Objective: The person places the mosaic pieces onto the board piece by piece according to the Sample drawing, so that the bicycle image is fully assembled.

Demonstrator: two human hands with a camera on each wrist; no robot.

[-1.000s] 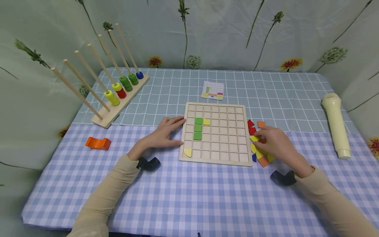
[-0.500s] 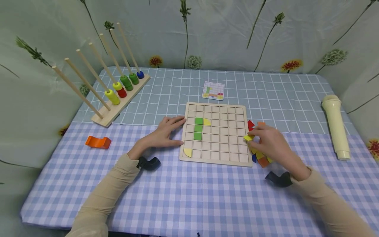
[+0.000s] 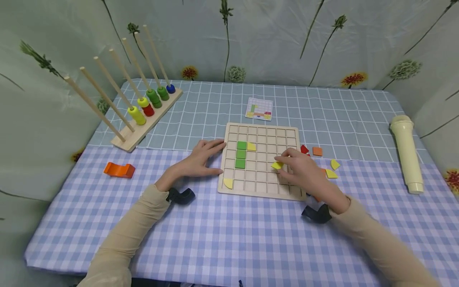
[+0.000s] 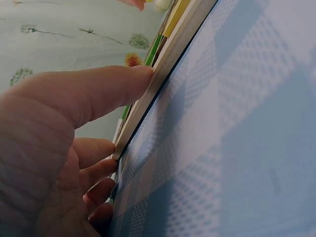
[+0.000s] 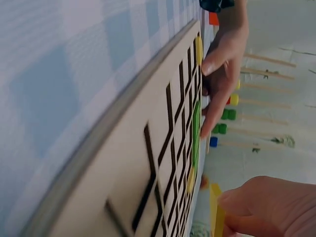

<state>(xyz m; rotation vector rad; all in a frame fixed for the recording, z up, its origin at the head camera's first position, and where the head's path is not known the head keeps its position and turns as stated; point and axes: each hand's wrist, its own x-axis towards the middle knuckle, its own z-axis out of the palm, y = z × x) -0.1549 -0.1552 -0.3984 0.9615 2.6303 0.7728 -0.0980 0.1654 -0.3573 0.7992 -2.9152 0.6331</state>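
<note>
A wooden grid board [image 3: 267,191] lies flat on the table, with three green squares [image 3: 241,154] in a column, a yellow piece [image 3: 252,147] beside the top one and a yellow quarter-circle [image 3: 228,183] near the lower left corner. My left hand [image 3: 202,159] touches the board's left edge with thumb and fingertips, fingers fairly straight; the left wrist view shows the thumb [image 4: 113,89] against the rim. Above the board's right half, my right hand [image 3: 303,171] pinches a yellow piece [image 3: 277,165] between thumb and fingers. That yellow piece [image 5: 216,210] also shows in the right wrist view.
Loose pieces lie right of the board: red [image 3: 304,149], orange [image 3: 317,151] and yellow [image 3: 335,164], some hidden by my right hand. A pattern card [image 3: 259,109] lies behind the board. A peg abacus [image 3: 143,123], an orange block [image 3: 119,170] and a cream microphone-shaped object [image 3: 407,153] stand around.
My right hand has picked a yellow piece from the pile and moved left with it over the board. My left hand stays at the board's edge.
</note>
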